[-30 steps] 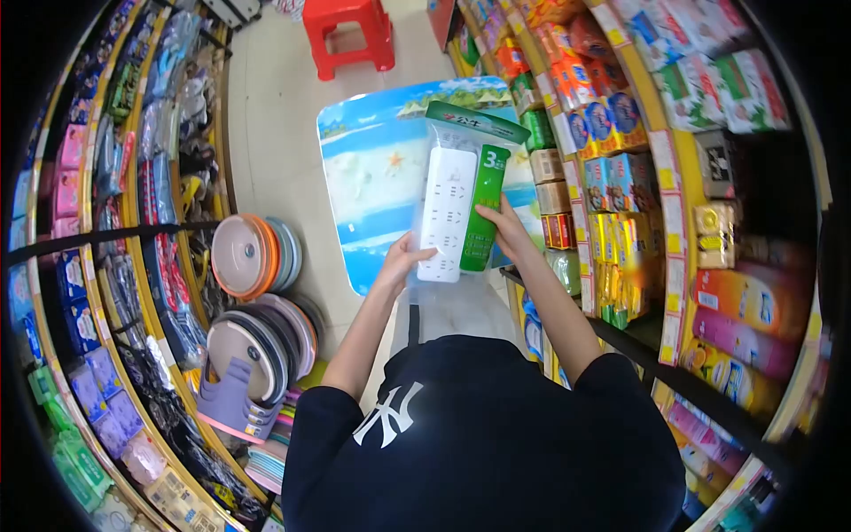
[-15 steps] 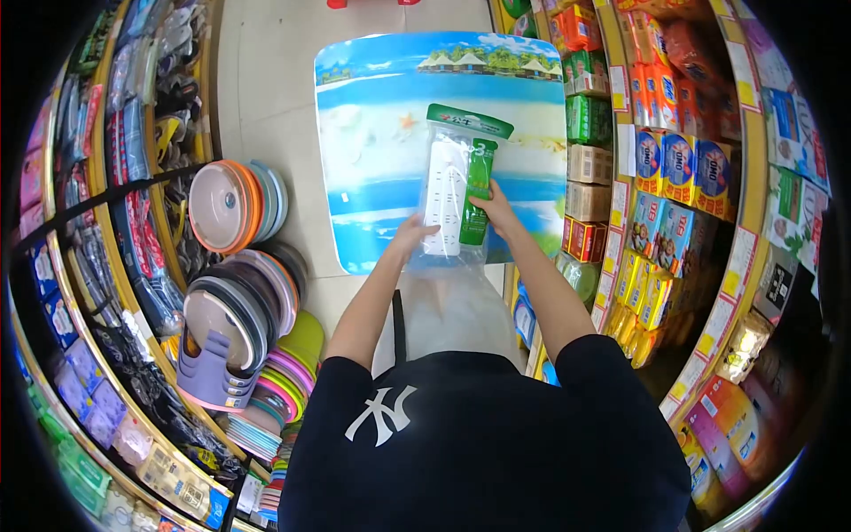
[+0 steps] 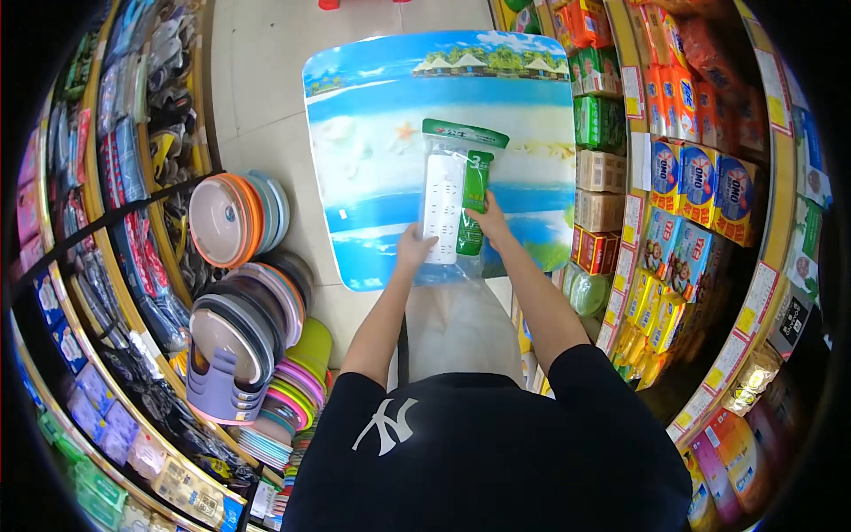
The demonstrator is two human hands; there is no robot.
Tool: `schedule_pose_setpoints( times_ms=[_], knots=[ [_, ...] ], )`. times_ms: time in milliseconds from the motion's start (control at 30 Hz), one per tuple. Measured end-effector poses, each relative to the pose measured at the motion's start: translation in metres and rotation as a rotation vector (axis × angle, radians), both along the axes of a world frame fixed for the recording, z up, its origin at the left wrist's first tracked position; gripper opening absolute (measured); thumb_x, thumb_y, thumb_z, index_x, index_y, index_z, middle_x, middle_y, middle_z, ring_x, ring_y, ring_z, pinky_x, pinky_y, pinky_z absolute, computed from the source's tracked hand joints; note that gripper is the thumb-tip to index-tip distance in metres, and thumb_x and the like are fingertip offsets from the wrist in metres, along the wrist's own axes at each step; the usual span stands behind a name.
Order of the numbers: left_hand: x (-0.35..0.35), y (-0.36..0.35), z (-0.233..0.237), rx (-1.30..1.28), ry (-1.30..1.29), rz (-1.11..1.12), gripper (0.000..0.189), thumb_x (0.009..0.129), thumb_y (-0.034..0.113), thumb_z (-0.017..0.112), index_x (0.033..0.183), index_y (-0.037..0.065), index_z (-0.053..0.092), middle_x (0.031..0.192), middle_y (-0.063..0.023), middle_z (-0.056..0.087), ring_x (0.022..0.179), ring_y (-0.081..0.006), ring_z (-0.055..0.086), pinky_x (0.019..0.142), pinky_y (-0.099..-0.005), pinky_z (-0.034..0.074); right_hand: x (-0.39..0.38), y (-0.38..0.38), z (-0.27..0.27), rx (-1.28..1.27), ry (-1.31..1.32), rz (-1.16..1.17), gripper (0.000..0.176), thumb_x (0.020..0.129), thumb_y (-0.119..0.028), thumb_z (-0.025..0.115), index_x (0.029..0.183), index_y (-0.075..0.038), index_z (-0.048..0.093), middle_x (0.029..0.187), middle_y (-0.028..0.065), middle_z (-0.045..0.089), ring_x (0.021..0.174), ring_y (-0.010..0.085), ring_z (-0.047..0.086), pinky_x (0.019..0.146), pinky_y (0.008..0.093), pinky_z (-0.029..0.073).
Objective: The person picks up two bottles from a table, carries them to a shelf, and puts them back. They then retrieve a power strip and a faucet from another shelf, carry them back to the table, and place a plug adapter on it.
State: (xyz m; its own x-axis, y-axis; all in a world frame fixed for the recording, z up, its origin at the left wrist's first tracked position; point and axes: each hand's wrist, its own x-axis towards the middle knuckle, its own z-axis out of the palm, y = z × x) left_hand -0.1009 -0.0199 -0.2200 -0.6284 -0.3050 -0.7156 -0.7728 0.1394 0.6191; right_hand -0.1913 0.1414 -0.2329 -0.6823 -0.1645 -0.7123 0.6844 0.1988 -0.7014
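Note:
A white power strip lies inside a clear plastic bag with a green header and a green side label. My left hand is closed on the lower left edge of this package, thumb over the front. On the right edge, my right hand grips it with the thumb on the green label. The package is held nearly upright in front of my body, above a small table whose top carries a printed beach picture. The fingers behind the package are hidden.
Stacked plastic basins and several colourful plastic pieces stand on the floor to the left, beside shelves of bagged goods. Along the right runs a shelf with detergent boxes and soap packs. Pale floor tiles show between.
The packaged power strip has come slightly lower in view, closer to my body, with both hands still gripping it. The table and shelves have shifted a little in view.

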Motion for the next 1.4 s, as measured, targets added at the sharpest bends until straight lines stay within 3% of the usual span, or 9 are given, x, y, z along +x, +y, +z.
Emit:
schedule_pose_setpoints(
  times_ms=[100,400,633,833,1000,1233,1333,1400],
  knots=[
    [0.004,0.007,-0.009,-0.166,0.001,-0.068,0.05,0.057,0.016,0.066,0.1,-0.003,0.049,0.088,-0.0198,0.055,0.082,-0.0275,0.055,0.072,-0.0318,0.042,0.004,0.002,-0.008,0.023,0.024,-0.014,0.064,0.068,0.0,0.056,0.122,-0.003,0.021,0.109,0.0125,0.044,0.097,0.0189,0.045,0.079,0.0279,0.037],
    [0.012,0.014,-0.027,-0.119,-0.02,-0.037,0.048,0.058,0.016,0.063,0.101,-0.001,0.049,0.093,-0.019,0.054,0.086,-0.0292,0.053,0.074,-0.033,0.041,0.01,0.002,-0.012,0.086,0.101,-0.002,0.063,0.066,-0.001,0.057,0.12,-0.004,0.026,0.114,0.0153,0.041,0.103,0.0227,0.042,0.083,0.0295,0.035],
    [0.029,-0.002,-0.057,-0.06,0.051,-0.077,0.048,0.064,0.018,0.06,0.105,-0.001,0.046,0.09,-0.0152,0.055,0.079,-0.0217,0.054,0.069,-0.0288,0.043,0.001,0.021,-0.006,0.225,0.081,0.27,0.06,0.065,-0.008,0.058,0.118,-0.007,0.031,0.109,0.0157,0.046,0.096,0.0237,0.048,0.079,0.0308,0.038],
    [0.03,-0.029,-0.006,-0.001,0.005,-0.136,0.043,0.069,0.023,0.055,0.104,0.001,0.047,0.088,-0.0148,0.056,0.078,-0.0198,0.054,0.068,-0.0285,0.042,0.007,0.083,0.024,0.326,0.167,0.499,0.04,0.066,-0.012,0.056,0.105,-0.008,0.046,0.091,0.0139,0.054,0.084,0.0219,0.053,0.071,0.0309,0.041],
    [0.063,-0.049,0.034,-0.027,0.036,-0.288,0.038,0.069,0.024,0.053,0.099,0.001,0.05,0.085,-0.0167,0.057,0.076,-0.0228,0.055,0.067,-0.0296,0.042,0.044,0.134,0.071,0.414,0.214,0.527,0.034,0.067,-0.014,0.055,0.099,-0.005,0.05,0.083,0.0116,0.056,0.077,0.0198,0.054,0.066,0.029,0.042],
    [0.143,-0.07,0.077,0.049,0.016,-0.068,0.035,0.069,0.023,0.054,0.094,-0.001,0.052,0.076,-0.0116,0.058,0.064,-0.0177,0.055,0.057,-0.0272,0.042,0.128,0.188,0.115,0.337,0.04,0.411,0.03,0.069,-0.015,0.054,0.096,-0.004,0.052,0.075,0.0075,0.056,0.071,0.0121,0.053,0.06,0.0229,0.041],
    [0.174,-0.069,0.088,0.058,-0.033,0.023,0.034,0.068,0.021,0.054,0.091,-0.003,0.052,0.074,-0.0104,0.057,0.062,-0.0174,0.055,0.055,-0.0272,0.043,0.167,0.205,0.096,0.327,0.025,0.363,0.027,0.071,-0.02,0.052,0.093,-0.005,0.054,0.074,0.0095,0.057,0.072,0.0154,0.054,0.062,0.0254,0.042],
    [0.193,-0.065,0.087,0.082,-0.002,0.1,0.032,0.068,0.02,0.054,0.09,-0.004,0.053,0.074,-0.0104,0.057,0.061,-0.0172,0.055,0.055,-0.0271,0.044,0.175,0.213,0.083,0.406,0.17,0.44,0.027,0.071,-0.023,0.05,0.091,-0.005,0.055,0.076,0.011,0.058,0.074,0.0185,0.055,0.064,0.0277,0.042]
  ],
)
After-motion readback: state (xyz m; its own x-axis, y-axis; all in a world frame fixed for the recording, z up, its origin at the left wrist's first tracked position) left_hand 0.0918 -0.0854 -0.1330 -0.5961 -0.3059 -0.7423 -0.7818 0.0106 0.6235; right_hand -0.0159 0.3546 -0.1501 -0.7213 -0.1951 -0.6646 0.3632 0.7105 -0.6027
